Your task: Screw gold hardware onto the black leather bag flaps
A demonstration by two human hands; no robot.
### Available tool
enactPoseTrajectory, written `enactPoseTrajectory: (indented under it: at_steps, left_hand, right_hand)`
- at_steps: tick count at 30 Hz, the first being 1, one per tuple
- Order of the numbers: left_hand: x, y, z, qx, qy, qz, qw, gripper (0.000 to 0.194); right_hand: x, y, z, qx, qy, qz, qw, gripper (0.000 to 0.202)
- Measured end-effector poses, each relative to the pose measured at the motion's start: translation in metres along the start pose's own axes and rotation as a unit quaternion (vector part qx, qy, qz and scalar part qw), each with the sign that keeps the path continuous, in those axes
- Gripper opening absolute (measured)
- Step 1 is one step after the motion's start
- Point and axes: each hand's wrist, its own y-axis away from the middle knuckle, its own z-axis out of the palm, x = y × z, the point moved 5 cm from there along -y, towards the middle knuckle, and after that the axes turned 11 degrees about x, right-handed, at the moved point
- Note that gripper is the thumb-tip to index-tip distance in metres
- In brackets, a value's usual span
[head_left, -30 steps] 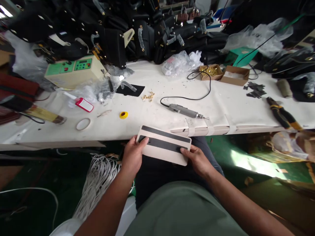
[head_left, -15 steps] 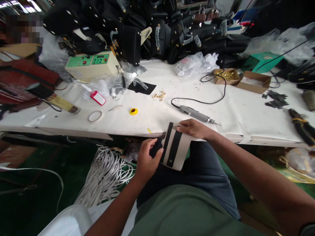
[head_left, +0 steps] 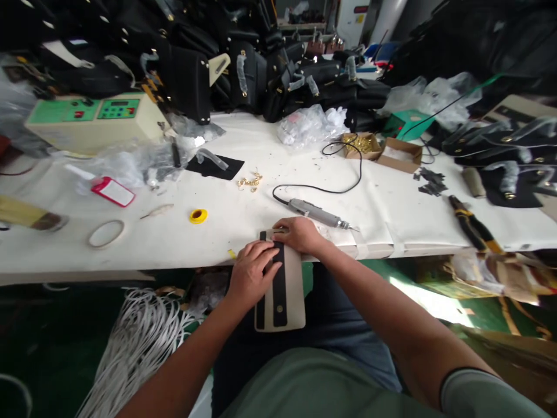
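A beige bag panel (head_left: 294, 290) with two black strips lies over my lap, its top end at the table edge. A small round metal stud (head_left: 279, 309) sits low on the wider strip. My right hand (head_left: 300, 233) grips the top end, with fingers bent over it. My left hand (head_left: 255, 270) holds the panel's left side, fingertips pressed on the wider black strip near the top. What lies under the fingers is hidden. Just beyond my right hand lies a grey corded screwdriver (head_left: 319, 213) with its bit pointing right.
On the white table (head_left: 226, 232) are a yellow tape roll (head_left: 198, 216), gold fittings (head_left: 251, 181), a red-and-white bottle (head_left: 114, 191), pliers (head_left: 472, 223) and a box of gold parts (head_left: 362, 145). A control box (head_left: 96, 125) stands left. Black bags (head_left: 187, 81) are piled behind.
The panel has swung from a slant to nearly straight. My left hand has moved from its lower left edge up onto the strip beside my right hand. The view has turned right.
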Motion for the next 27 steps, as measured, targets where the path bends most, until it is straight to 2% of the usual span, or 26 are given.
enactPoseTrajectory:
  at_steps: [3,6,10,12,15,19,20,24,27]
  left_hand:
    - [-0.001,-0.004,0.004,-0.013,-0.039,0.003,0.999,0.029]
    - [0.0,-0.007,0.006,-0.021,-0.057,0.012,0.998,0.029]
    - [-0.002,-0.01,0.006,-0.011,-0.049,0.03,0.998,0.028]
    - [-0.005,-0.01,0.006,-0.005,-0.041,0.038,0.998,0.027]
    - [-0.01,-0.012,0.007,0.003,-0.037,0.048,0.998,0.026]
    - [-0.013,-0.015,0.006,0.026,-0.036,0.054,0.998,0.023]
    - [-0.013,-0.016,0.006,0.03,-0.034,0.052,0.998,0.022]
    - [-0.016,-0.016,0.007,0.036,-0.021,0.039,0.998,0.021]
    - [-0.019,-0.015,0.01,0.036,-0.014,0.03,0.999,0.021]
  right_hand:
    - [-0.001,0.008,0.0,0.089,0.01,-0.029,0.996,0.034]
    - [-0.005,0.023,-0.011,0.183,-0.029,-0.071,0.98,0.028]
    - [-0.008,0.052,-0.041,0.261,-0.119,-0.103,0.952,0.02]
    - [0.001,0.065,-0.062,0.288,-0.147,-0.092,0.942,0.016]
    - [0.039,0.075,-0.098,0.316,-0.155,-0.013,0.936,0.021]
    - [0.126,0.079,-0.144,0.342,-0.069,0.178,0.92,0.032]
    - [0.146,0.079,-0.155,0.345,-0.046,0.204,0.915,0.034]
    - [0.21,0.076,-0.192,0.366,0.031,0.267,0.891,0.041]
    - [0.237,0.068,-0.209,0.369,0.065,0.296,0.878,0.048]
